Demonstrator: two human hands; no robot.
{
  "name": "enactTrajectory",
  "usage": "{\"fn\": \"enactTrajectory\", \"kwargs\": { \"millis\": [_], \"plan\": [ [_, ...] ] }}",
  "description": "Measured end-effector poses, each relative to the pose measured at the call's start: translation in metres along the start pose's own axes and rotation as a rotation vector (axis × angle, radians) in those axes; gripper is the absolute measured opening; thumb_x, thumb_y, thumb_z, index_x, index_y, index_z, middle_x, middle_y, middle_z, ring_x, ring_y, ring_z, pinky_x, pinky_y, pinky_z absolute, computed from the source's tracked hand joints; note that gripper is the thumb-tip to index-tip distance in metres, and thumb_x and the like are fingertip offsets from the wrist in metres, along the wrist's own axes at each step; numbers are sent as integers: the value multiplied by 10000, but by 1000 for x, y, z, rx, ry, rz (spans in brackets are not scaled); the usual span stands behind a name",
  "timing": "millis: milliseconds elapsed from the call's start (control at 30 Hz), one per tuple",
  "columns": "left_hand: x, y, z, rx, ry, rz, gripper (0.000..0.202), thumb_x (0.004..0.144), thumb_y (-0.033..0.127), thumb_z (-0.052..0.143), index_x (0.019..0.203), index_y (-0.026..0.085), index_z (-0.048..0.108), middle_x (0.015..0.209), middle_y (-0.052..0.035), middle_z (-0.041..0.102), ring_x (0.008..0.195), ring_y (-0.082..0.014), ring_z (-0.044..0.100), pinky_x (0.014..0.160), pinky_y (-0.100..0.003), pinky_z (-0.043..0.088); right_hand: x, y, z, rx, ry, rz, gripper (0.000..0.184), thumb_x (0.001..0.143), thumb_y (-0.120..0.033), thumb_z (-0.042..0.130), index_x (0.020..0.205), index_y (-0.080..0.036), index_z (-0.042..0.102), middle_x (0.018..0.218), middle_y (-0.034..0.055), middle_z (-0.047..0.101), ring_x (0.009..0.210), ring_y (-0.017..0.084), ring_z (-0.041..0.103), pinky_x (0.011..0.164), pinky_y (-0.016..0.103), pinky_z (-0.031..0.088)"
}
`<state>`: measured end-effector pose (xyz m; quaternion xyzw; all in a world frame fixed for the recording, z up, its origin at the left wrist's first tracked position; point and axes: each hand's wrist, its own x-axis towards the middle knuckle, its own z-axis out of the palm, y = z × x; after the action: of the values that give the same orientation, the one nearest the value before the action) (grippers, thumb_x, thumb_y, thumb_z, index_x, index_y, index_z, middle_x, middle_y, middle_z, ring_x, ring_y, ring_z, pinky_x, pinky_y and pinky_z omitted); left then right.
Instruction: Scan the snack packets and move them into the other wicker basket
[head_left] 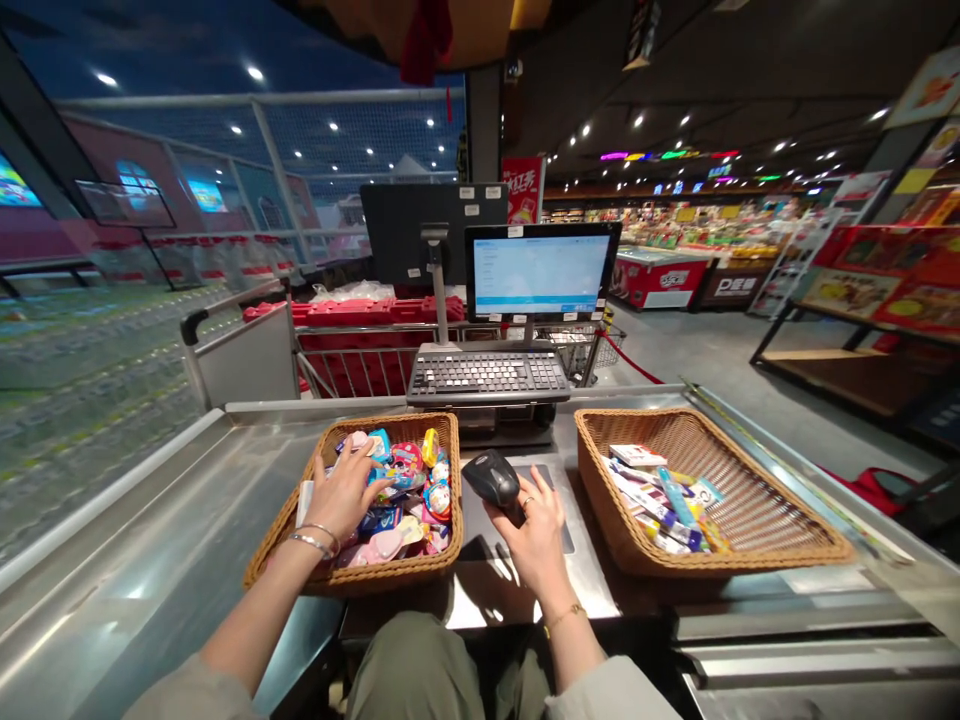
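My left hand (341, 495) reaches into the left wicker basket (285, 535), its fingers spread over a heap of small colourful packaged goods (405, 470). Whether its fingertips touch any one item I cannot tell. Between the two baskets, my right hand (536, 525) grips a black handheld barcode scanner (491, 478) by its handle, the head tilted up and to the left. To the right stands a second wicker basket (772, 500). Several small slim packages (675, 500) lie in its left part, among them a light blue one.
Beyond the baskets a black keyboard (491, 375) sits below a lit monitor (540, 272), with a second dark screen (401, 240) behind it. A metal counter (180, 520) runs under everything. Shopping carts (360, 360) stand behind the counter.
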<state>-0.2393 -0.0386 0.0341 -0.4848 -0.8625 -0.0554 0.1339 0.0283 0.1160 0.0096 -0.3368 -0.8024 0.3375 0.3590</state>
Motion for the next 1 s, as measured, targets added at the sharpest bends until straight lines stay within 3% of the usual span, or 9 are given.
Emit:
{"fn": "enactTrajectory", "kwargs": {
  "millis": [367, 600, 833, 933, 1000],
  "plan": [
    [0, -4, 7, 50, -2, 54, 190, 888, 309, 590, 1052, 250, 665, 1501, -89, 466, 1464, -388, 238, 1064, -789, 159, 2, 1, -3, -8, 0, 25, 288, 819, -452, 644, 1052, -302, 721, 1325, 31, 626, 1417, 319, 350, 1158, 635, 140],
    [-4, -12, 9, 62, 34, 145, 224, 847, 271, 665, 1063, 323, 690, 1495, -61, 477, 1463, -399, 228, 1059, -798, 137, 2, 7, -1, 6, -3, 22, 316, 812, -491, 643, 1056, -304, 717, 1328, 37, 623, 1420, 330, 343, 1151, 648, 122],
    [-7, -10, 9, 3, 45, 121, 238, 835, 259, 681, 1058, 340, 697, 1503, -63, 465, 1460, -414, 230, 1018, -841, 86, 1, 9, 0, -2, 25, -21, 284, 826, -483, 629, 982, -263, 721, 1305, 51, 638, 1411, 331, 351, 1145, 627, 140],
    [-7, -8, 8, -45, 21, 136, 236, 840, 261, 681, 1058, 350, 693, 1431, -38, 552, 1451, -400, 265, 1015, -845, -4, 0, 12, 1, -5, 55, -42, 320, 818, -513, 629, 995, -262, 719, 1265, 55, 660, 1395, 331, 369, 1142, 621, 142],
    [-7, -7, 6, -88, -5, 134, 281, 863, 220, 648, 1095, 375, 673, 1285, -11, 671, 1430, -365, 333, 995, -844, -92, 0, 15, 2, -9, 69, -56, 348, 819, -544, 613, 976, -254, 723, 1249, 57, 667, 1381, 332, 387, 1144, 618, 138]
  ]
}}
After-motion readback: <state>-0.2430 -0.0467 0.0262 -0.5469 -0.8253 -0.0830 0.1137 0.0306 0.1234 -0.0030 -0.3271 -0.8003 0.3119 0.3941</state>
